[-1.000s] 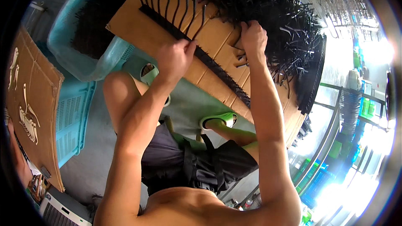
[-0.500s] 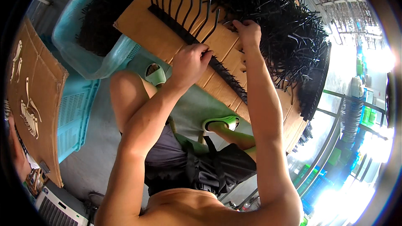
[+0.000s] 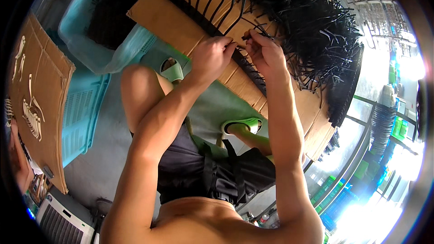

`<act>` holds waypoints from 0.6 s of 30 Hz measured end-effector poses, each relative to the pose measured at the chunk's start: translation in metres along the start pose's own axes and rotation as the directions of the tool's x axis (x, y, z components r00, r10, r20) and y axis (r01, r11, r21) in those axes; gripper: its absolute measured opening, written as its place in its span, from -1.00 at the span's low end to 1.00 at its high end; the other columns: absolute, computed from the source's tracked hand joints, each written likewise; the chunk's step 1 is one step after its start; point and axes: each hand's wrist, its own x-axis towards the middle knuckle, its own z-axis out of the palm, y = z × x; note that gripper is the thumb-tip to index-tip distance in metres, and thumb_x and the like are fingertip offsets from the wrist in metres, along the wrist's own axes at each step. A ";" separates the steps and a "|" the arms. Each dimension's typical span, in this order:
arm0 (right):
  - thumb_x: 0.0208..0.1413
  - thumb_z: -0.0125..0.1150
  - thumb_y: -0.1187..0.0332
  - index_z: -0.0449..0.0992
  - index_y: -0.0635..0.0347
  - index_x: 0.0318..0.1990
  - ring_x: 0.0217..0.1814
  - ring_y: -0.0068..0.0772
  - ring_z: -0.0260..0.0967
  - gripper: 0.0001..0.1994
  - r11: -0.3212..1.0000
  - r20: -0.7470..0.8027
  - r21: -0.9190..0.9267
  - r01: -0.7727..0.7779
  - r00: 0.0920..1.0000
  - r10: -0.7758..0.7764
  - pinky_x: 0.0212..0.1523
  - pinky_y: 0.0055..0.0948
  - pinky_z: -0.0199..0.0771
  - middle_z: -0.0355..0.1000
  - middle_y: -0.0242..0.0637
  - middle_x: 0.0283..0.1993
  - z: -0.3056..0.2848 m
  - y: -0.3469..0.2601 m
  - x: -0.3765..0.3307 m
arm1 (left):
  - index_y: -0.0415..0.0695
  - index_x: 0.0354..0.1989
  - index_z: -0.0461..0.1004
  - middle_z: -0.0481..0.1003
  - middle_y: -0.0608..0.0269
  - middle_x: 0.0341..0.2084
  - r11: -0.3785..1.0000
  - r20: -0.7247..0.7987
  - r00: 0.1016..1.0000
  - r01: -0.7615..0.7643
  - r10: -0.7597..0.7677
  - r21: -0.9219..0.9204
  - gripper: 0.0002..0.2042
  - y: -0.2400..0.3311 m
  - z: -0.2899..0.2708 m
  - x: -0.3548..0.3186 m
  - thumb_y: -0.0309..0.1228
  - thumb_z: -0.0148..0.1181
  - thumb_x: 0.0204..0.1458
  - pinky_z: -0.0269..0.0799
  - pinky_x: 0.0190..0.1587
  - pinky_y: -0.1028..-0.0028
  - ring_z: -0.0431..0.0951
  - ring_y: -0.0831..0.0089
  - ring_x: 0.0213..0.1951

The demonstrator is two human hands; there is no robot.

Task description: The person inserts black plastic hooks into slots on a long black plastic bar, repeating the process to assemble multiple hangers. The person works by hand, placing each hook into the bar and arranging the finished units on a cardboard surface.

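Both hands are meeting over the cardboard sheet (image 3: 181,20): the left hand (image 3: 210,58) is curling shut against the black comb strip (image 3: 212,25), while the right hand (image 3: 264,52) is pinching a thin black plastic piece (image 3: 247,27) beside the heaped pile (image 3: 312,31). Keeping the strip steady should help the pinch.
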 end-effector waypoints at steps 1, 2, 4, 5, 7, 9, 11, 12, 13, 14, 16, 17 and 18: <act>0.13 0.25 0.47 0.52 0.31 -0.18 -0.41 -0.49 0.43 -0.86 0.999 0.027 0.046 -0.011 1.000 0.010 -0.44 -0.56 0.51 0.48 -0.27 -0.33 0.002 0.001 -0.003 | -0.21 -0.40 0.58 0.56 0.05 -0.52 1.000 0.005 1.000 -0.019 0.019 0.022 -0.85 0.000 0.000 0.000 -0.38 0.32 -0.04 0.46 -0.47 0.32 0.58 0.16 -0.50; 0.13 0.25 0.47 0.51 0.31 -0.17 -0.40 -0.50 0.44 -0.85 0.998 0.032 -0.008 0.062 0.998 -0.062 -0.42 -0.57 0.51 0.48 -0.28 -0.33 0.005 0.001 -0.006 | -0.20 -0.41 0.58 0.56 0.05 -0.52 0.998 0.012 0.999 -0.033 0.033 0.046 -0.86 -0.001 0.000 0.001 -0.39 0.32 -0.05 0.45 -0.47 0.30 0.57 0.14 -0.50; 0.12 0.26 0.47 0.50 0.32 -0.14 -0.39 -0.52 0.45 -0.82 0.977 -0.006 -0.130 0.171 0.985 -0.174 -0.38 -0.59 0.51 0.49 -0.28 -0.32 0.013 0.003 -0.011 | -0.18 -0.43 0.58 0.55 0.06 -0.53 0.997 -0.022 0.997 -0.070 0.071 0.037 -0.89 0.000 0.001 0.002 -0.40 0.30 -0.05 0.44 -0.47 0.26 0.56 0.12 -0.49; 0.12 0.27 0.46 0.50 0.33 -0.15 -0.39 -0.53 0.46 -0.81 0.941 0.026 -0.229 0.249 0.968 -0.250 -0.37 -0.59 0.51 0.50 -0.28 -0.32 0.017 0.005 -0.014 | -0.17 -0.43 0.58 0.55 0.07 -0.53 0.996 -0.038 0.996 -0.085 0.087 0.034 -0.90 0.000 0.001 0.002 -0.41 0.30 -0.05 0.43 -0.46 0.25 0.55 0.11 -0.49; 0.11 0.28 0.45 0.50 0.36 -0.15 -0.38 -0.55 0.48 -0.80 0.818 0.073 -0.426 0.387 0.916 -0.395 -0.35 -0.59 0.52 0.51 -0.28 -0.32 0.024 0.009 -0.019 | -0.15 -0.45 0.57 0.54 0.08 -0.55 0.994 0.009 0.999 -0.048 0.047 0.093 -0.91 0.002 0.000 0.002 -0.41 0.29 -0.05 0.44 -0.46 0.24 0.56 0.11 -0.48; 0.10 0.30 0.42 0.51 0.38 -0.18 -0.39 -0.60 0.47 -0.79 0.770 0.048 -0.484 0.417 0.891 -0.452 -0.34 -0.59 0.52 0.51 -0.29 -0.38 0.030 0.013 -0.023 | -0.14 -0.48 0.57 0.53 0.08 -0.57 0.991 0.022 0.999 -0.043 0.041 0.125 -0.92 0.003 -0.001 0.003 -0.41 0.28 -0.05 0.44 -0.46 0.24 0.56 0.11 -0.48; 0.09 0.31 0.41 0.51 0.38 -0.20 -0.40 -0.63 0.45 -0.79 0.716 0.026 -0.555 0.424 0.869 -0.494 -0.35 -0.59 0.52 0.51 -0.29 -0.41 0.032 0.016 -0.027 | -0.13 -0.51 0.56 0.52 0.08 -0.59 0.990 0.006 0.999 -0.054 0.054 0.133 -0.92 0.004 -0.001 0.003 -0.41 0.27 -0.06 0.44 -0.47 0.24 0.55 0.11 -0.50; 0.09 0.31 0.41 0.51 0.38 -0.21 -0.40 -0.63 0.44 -0.79 0.713 0.029 -0.555 0.428 0.867 -0.498 -0.36 -0.60 0.51 0.51 -0.30 -0.42 0.033 0.017 -0.029 | -0.13 -0.51 0.55 0.52 0.08 -0.60 0.990 -0.008 0.998 -0.059 0.060 0.129 -0.92 0.004 -0.001 0.003 -0.42 0.28 -0.06 0.44 -0.47 0.24 0.55 0.11 -0.50; 0.09 0.32 0.41 0.51 0.38 -0.22 -0.40 -0.64 0.43 -0.79 0.710 0.031 -0.552 0.437 0.862 -0.506 -0.36 -0.60 0.50 0.51 -0.30 -0.42 0.033 0.017 -0.030 | -0.14 -0.52 0.55 0.52 0.08 -0.60 0.991 -0.023 0.998 -0.059 0.062 0.123 -0.92 0.004 0.000 0.003 -0.43 0.28 -0.07 0.44 -0.48 0.24 0.55 0.11 -0.51; 0.08 0.32 0.40 0.51 0.38 -0.23 -0.40 -0.65 0.42 -0.79 0.706 0.033 -0.550 0.446 0.857 -0.515 -0.37 -0.61 0.50 0.51 -0.30 -0.43 0.033 0.017 -0.031 | -0.14 -0.53 0.55 0.52 0.08 -0.61 0.992 -0.039 0.997 -0.059 0.064 0.115 -0.92 0.005 0.000 0.003 -0.43 0.28 -0.07 0.43 -0.48 0.24 0.55 0.11 -0.51; 0.08 0.33 0.41 0.51 0.38 -0.24 -0.41 -0.65 0.41 -0.80 0.666 0.058 -0.580 0.469 0.839 -0.541 -0.38 -0.61 0.49 0.50 -0.31 -0.44 0.034 0.017 -0.031 | -0.14 -0.52 0.55 0.52 0.08 -0.61 0.991 -0.022 0.998 -0.059 0.063 0.122 -0.93 0.004 0.000 0.003 -0.45 0.29 -0.09 0.43 -0.49 0.24 0.55 0.11 -0.52; 0.08 0.33 0.41 0.51 0.38 -0.24 -0.42 -0.66 0.41 -0.80 0.648 0.071 -0.594 0.476 0.834 -0.548 -0.39 -0.61 0.49 0.50 -0.32 -0.44 0.034 0.017 -0.032 | -0.15 -0.52 0.55 0.52 0.08 -0.61 0.990 -0.014 0.998 -0.060 0.062 0.126 -0.94 0.004 0.000 0.003 -0.45 0.29 -0.10 0.43 -0.49 0.24 0.55 0.11 -0.52; 0.08 0.33 0.41 0.51 0.38 -0.24 -0.42 -0.66 0.41 -0.80 0.656 0.066 -0.588 0.473 0.837 -0.544 -0.39 -0.61 0.48 0.50 -0.33 -0.44 0.034 0.018 -0.032 | -0.15 -0.51 0.54 0.52 0.08 -0.61 0.990 -0.017 0.998 -0.064 0.067 0.125 -0.94 0.004 0.000 0.004 -0.46 0.30 -0.11 0.43 -0.49 0.24 0.55 0.11 -0.52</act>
